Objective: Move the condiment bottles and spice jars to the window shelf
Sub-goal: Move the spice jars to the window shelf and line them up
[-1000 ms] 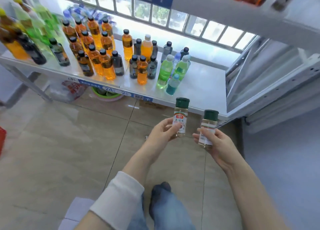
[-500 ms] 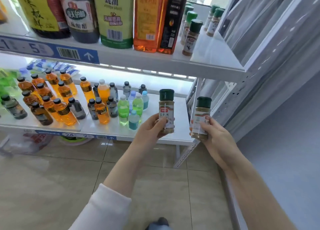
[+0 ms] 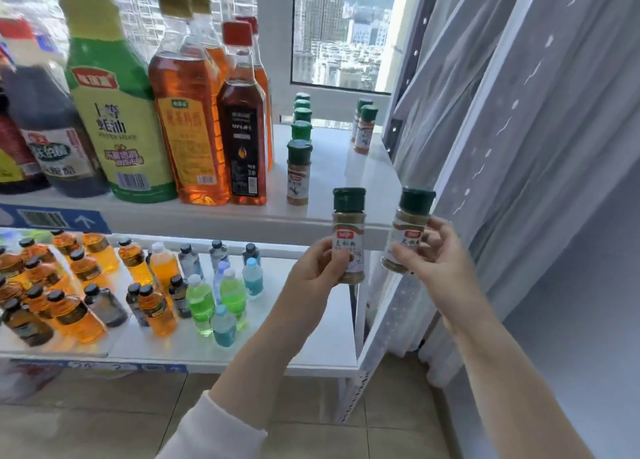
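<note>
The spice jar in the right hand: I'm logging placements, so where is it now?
Head view, right of centre: the right hand grips the spice jar off the upper shelf's front right corner, between the other jar and the curtain.

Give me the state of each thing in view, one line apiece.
left hand, grips left spice jar.
right hand, grips right spice jar.
left spice jar, capped, upright, not yet shelved.
right spice jar, capped, slightly tilted, not yet shelved.
shelved spice jars, capped, standing on window shelf.
condiment bottles, capped, standing upright.
drink bottles, capped, standing on lower shelf.
</note>
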The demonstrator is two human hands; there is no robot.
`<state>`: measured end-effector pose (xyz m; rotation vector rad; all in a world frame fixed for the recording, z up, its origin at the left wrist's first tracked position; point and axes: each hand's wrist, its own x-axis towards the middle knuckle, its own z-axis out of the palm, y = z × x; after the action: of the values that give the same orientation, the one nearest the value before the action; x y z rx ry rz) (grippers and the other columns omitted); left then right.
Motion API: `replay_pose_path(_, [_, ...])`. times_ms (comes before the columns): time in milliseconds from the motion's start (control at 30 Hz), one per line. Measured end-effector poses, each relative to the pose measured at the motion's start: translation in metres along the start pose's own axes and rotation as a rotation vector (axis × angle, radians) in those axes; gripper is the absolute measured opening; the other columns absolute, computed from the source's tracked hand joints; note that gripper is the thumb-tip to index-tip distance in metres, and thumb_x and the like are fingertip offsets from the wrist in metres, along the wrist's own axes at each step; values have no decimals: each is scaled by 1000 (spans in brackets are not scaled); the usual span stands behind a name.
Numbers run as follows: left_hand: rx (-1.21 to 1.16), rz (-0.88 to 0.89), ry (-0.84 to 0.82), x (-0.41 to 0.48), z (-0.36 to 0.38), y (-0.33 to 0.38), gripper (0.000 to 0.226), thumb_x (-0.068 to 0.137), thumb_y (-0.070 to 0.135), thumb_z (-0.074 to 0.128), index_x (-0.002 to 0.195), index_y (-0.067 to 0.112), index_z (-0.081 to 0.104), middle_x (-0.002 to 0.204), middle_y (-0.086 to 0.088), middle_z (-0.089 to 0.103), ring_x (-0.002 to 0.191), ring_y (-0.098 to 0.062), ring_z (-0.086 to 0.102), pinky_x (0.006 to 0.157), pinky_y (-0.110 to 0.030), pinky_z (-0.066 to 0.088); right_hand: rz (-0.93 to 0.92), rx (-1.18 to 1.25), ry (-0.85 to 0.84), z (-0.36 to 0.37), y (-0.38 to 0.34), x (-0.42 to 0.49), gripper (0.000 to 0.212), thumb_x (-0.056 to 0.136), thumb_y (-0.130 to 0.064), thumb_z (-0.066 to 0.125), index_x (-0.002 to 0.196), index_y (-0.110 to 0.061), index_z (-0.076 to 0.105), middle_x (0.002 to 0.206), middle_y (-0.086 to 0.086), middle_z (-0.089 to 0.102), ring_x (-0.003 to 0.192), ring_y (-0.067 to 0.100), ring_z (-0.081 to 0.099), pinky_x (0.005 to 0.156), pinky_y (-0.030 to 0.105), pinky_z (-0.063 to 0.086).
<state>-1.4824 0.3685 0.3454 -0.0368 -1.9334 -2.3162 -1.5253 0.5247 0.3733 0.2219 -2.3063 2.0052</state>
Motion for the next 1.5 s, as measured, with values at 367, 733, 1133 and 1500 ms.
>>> replay_pose_path(367, [35, -4, -4, 88, 3, 15, 26, 95, 23, 46, 119, 15, 53, 107, -1, 66, 102, -16, 62, 91, -25, 49, -61, -57, 80, 31, 1, 135, 47, 80, -8, 71, 117, -18, 45, 105, 1, 64, 91, 8, 62, 69, 13, 50])
replay_pose_path(733, [-2, -74, -17, 147, 5, -1, 25, 94, 26, 48, 118, 20, 53, 102, 5, 67, 91, -5, 66, 88, -23, 51, 60, -90, 167, 60, 26, 239, 41, 84, -3, 63, 121, -12, 48, 111, 1, 60, 91, 11, 58, 81, 30, 54])
replay_pose_path(1133, [-53, -49, 24, 185, 7, -10, 12, 93, 24, 47, 101, 25, 56, 104, -3, 67, 99, -17, 65, 89, -27, 51, 47, -112, 156, 64, 48, 283, 45, 84, -2, 64, 123, -12, 46, 114, 7, 62, 73, -6, 54, 53, 7, 46])
replay_pose_path(1500, [-49, -67, 39, 196, 3, -12, 22, 93, 20, 46, 112, 14, 54, 102, -3, 67, 88, -8, 66, 88, -27, 52, 89, -212, 203, 50, 31, 273, 69, 83, -21, 69, 143, -17, 35, 142, 6, 45, 129, 19, 44, 106, 34, 38])
